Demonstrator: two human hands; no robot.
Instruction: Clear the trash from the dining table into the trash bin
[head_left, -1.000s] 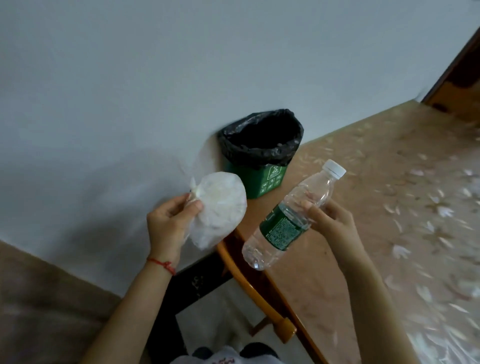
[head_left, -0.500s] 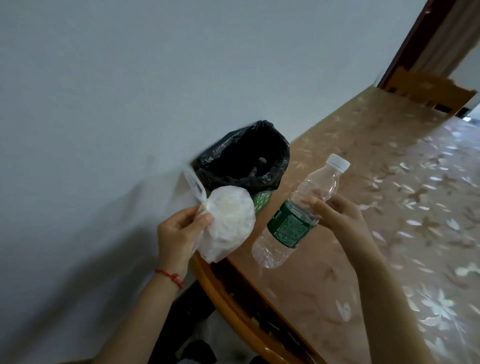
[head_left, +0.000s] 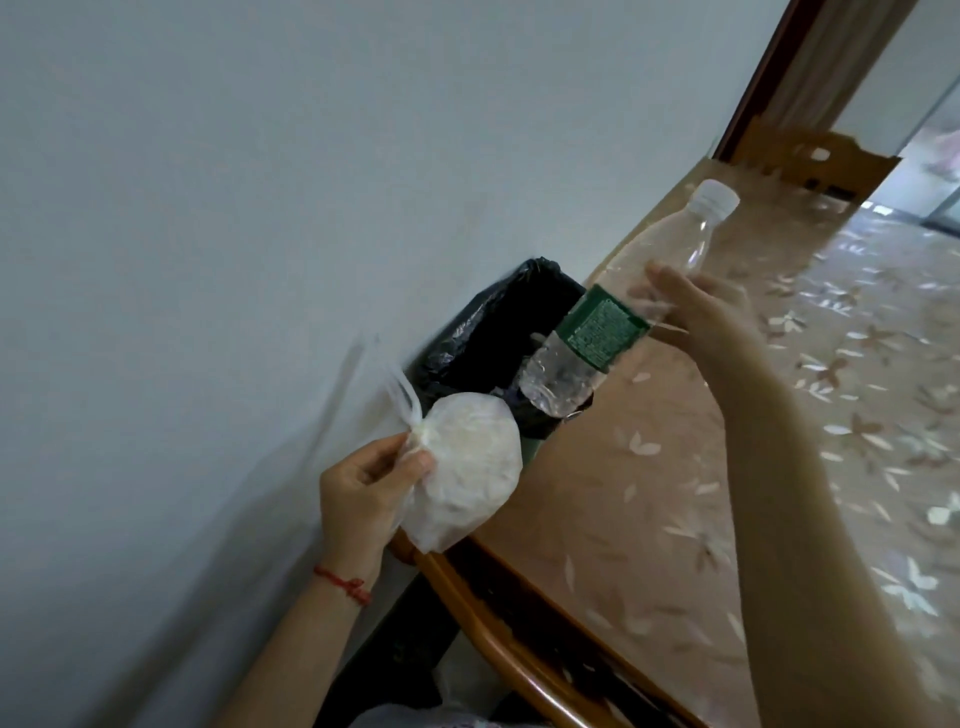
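My right hand (head_left: 696, 312) grips an empty clear plastic bottle (head_left: 613, 317) with a green label and a white cap. The bottle is tilted, its base over the mouth of the trash bin (head_left: 488, 332), which has a black liner and stands on the table's corner by the wall. My left hand (head_left: 363, 493) pinches the knotted neck of a tied white plastic bag (head_left: 467, 478), held just in front of the bin and hiding part of its front. The dining table (head_left: 675, 493) has a beige flower-patterned cover.
A pale wall (head_left: 260, 208) runs close along the left of the table and bin. The table's wooden edge (head_left: 498, 639) crosses the lower middle. A wooden chair back (head_left: 810, 156) and a dark door frame (head_left: 769, 73) stand at the far end.
My right hand has carried the bottle up and toward the bin, so its base is now over the opening. The bag has stayed near the bin's front. The camera has moved closer.
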